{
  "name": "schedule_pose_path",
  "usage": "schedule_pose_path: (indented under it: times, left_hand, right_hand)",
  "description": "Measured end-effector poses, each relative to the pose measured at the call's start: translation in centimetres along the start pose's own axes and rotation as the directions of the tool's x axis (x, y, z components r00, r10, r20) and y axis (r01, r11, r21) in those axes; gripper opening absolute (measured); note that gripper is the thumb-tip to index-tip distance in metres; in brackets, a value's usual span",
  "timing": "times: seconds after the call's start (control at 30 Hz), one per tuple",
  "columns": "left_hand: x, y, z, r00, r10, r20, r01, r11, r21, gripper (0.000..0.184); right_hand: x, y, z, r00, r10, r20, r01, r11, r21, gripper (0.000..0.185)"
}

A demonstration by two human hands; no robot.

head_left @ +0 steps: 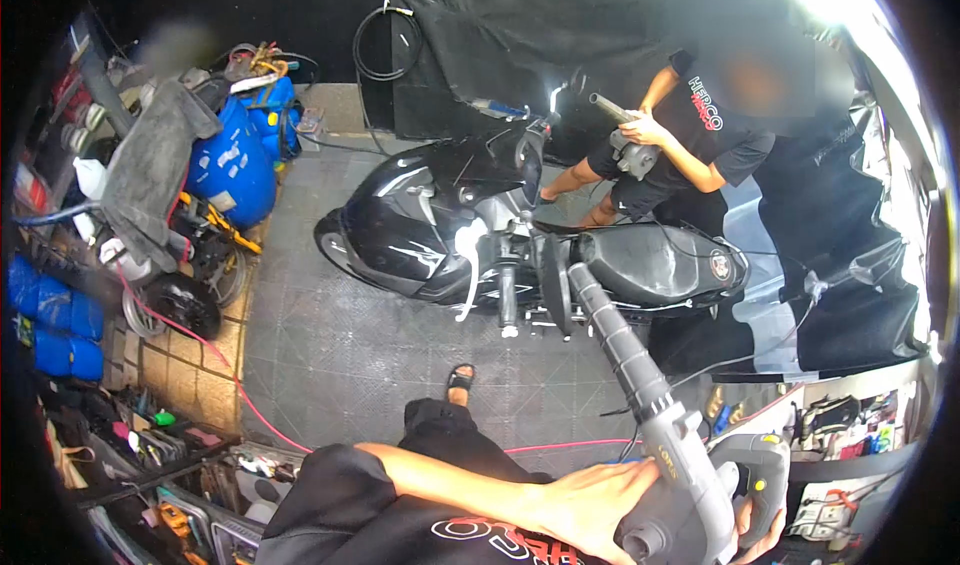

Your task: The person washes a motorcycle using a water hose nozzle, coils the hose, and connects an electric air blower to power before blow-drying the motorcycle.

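A grey leaf blower (680, 465) with a long ribbed black nozzle is held at my front right. The nozzle tip points up toward a black motor scooter (430, 215). My left hand (590, 505) lies across the blower's housing, gripping its side, with some fingers hidden behind it. My right hand (765, 540) is wrapped round the rear handle, mostly covered by the blower body. The tip appears over the scooter near its seat (640, 265); whether they touch I cannot tell.
Beyond the scooter another person (700, 135) holds a second blower (632, 153). A pink hose (270, 425) crosses the dark tiled floor (340, 385). Blue drum (235, 170) and cluttered gear stand at left. Tool shelves (180, 505) are at lower left, a black curtain (840, 235) at right.
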State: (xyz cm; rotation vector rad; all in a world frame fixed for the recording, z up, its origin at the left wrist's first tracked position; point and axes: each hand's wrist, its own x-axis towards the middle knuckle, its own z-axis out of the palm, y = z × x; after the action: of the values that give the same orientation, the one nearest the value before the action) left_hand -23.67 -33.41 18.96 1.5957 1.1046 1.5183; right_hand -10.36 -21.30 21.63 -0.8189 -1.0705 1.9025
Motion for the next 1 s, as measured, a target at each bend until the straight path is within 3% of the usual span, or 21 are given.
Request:
schedule_pose_path:
  times: [0.3,0.4,0.47,0.53,0.63,0.73,0.8,0.87,1.0]
  left_hand:
    - [-6.8,2.2,-2.6,0.985,0.088,-0.151,-0.084,0.996,0.033,0.118]
    - [-10.6,0.3,-3.6,0.927,0.162,-0.339,-0.153,0.987,0.054,0.128]
    - [-13.6,-2.7,-6.0,0.921,0.192,-0.339,-0.169,0.981,0.097,0.128]
    - [-16.7,-6.9,-7.1,0.913,0.101,-0.395,-0.155,0.982,-0.106,0.127]
    - [-18.3,-7.8,-13.1,0.93,-0.1,-0.353,0.007,0.967,-0.256,0.128]
    - [-17.3,-8.2,-21.1,0.972,-0.011,-0.233,-0.023,0.99,-0.139,0.128]
    - [-17.9,-7.4,-24.8,0.982,-0.105,-0.157,0.06,0.963,-0.264,0.128]
    - [-19.5,-7.4,-26.9,0.98,-0.151,-0.127,0.1,0.934,-0.343,0.129]
    - [-21.3,-6.0,-29.9,0.985,-0.133,-0.113,0.089,0.939,-0.331,0.13]
  right_hand:
    - [-8.0,2.1,4.1,0.99,-0.051,0.133,0.039,0.995,0.092,0.061]
    - [-10.2,3.2,6.3,0.985,-0.081,0.155,0.066,0.992,0.104,0.062]
    - [-11.2,4.2,8.4,0.982,-0.104,0.159,0.085,0.989,0.118,0.063]
    - [-11.8,5.6,10.9,0.98,-0.126,0.152,0.107,0.986,0.128,0.063]
    - [-12.1,8.7,15.4,0.98,-0.16,0.12,0.144,0.981,0.131,0.065]
    - [-11.7,12.3,21.1,0.972,-0.234,-0.032,0.236,0.965,0.113,0.081]
    - [-11.5,13.2,25.2,0.964,-0.23,-0.134,0.245,0.962,0.117,0.082]
    - [-11.0,13.6,27.7,0.972,-0.223,-0.067,0.224,0.975,0.0,0.082]
    - [-10.9,14.2,32.0,0.975,-0.21,-0.073,0.204,0.976,-0.071,0.08]
